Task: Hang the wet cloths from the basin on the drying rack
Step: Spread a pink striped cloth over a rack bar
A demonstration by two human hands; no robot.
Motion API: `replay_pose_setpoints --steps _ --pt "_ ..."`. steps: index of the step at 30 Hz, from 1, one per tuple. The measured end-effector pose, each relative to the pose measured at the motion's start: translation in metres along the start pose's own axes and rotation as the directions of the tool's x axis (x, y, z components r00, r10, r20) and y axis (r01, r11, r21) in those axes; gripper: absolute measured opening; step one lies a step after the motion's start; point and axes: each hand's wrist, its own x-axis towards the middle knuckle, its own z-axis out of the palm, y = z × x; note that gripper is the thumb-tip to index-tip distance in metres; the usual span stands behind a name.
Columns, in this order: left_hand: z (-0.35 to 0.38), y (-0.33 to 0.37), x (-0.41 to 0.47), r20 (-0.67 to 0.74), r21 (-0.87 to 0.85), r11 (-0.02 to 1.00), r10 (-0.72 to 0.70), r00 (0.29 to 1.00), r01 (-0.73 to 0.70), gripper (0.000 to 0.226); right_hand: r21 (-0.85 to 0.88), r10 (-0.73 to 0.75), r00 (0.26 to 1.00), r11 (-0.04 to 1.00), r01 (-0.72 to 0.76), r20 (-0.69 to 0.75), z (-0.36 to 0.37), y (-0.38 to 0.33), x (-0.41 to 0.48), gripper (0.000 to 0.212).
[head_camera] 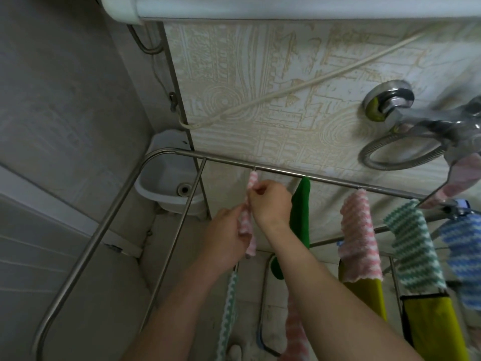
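Observation:
A pink-and-white striped cloth [252,178] hangs over a rod of the steel drying rack [281,171], near its far rail. My right hand [269,201] pinches its upper part just below the rail. My left hand [226,237] grips its lower part. Along the rack to the right hang a green cloth [300,212], another pink striped cloth [360,235], a green-and-white striped cloth [413,246] and a blue striped cloth [466,251]. The basin with the wet cloths is out of view.
A small white corner sink [166,188] sits behind the rack's left end. A chrome tap with a coiled hose [400,152] juts from the patterned wall at right. Yellow cloths [432,327] and striped ones hang lower on the rack. A white cable crosses the wall.

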Motion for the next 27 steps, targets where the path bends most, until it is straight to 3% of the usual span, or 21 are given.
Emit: replay_pose_setpoints --steps 4,7,9,11,15,18,23,27 --pt "-0.001 0.005 0.002 -0.015 0.132 0.988 0.089 0.996 -0.087 0.049 -0.045 -0.019 0.999 0.999 0.018 -0.028 0.001 -0.003 -0.001 0.039" --pt "-0.002 0.008 0.003 0.031 0.179 0.975 0.126 0.992 -0.130 0.066 -0.104 -0.067 0.996 0.992 0.072 0.054 -0.008 -0.004 0.000 0.031" --pt "-0.004 0.009 0.003 0.082 0.161 0.979 0.111 0.990 -0.123 0.074 -0.218 -0.117 0.988 0.966 0.137 0.104 -0.022 -0.001 0.001 0.023" --pt "-0.007 0.009 0.002 0.137 0.152 0.983 0.078 0.987 -0.099 0.078 -0.380 -0.140 0.983 0.909 0.174 0.116 -0.042 0.006 -0.001 0.028" --pt "-0.010 0.010 0.002 0.180 0.137 0.990 0.009 0.984 -0.034 0.081 -0.513 0.030 0.981 0.855 0.074 0.192 -0.080 0.031 -0.018 0.046" --pt "-0.010 0.013 0.003 0.177 0.132 0.991 -0.021 0.984 -0.003 0.083 -0.467 0.039 0.963 0.879 0.095 0.268 -0.085 0.046 -0.028 0.049" --pt "-0.008 0.021 0.001 0.152 0.163 0.986 -0.060 0.986 0.035 0.074 -0.314 -0.047 0.986 0.945 0.095 0.157 -0.080 0.060 -0.036 0.044" --pt "-0.006 0.029 -0.013 0.022 0.177 0.984 -0.043 0.999 0.039 0.059 -0.213 -0.109 0.984 0.967 0.137 0.141 -0.094 0.066 -0.043 0.043"
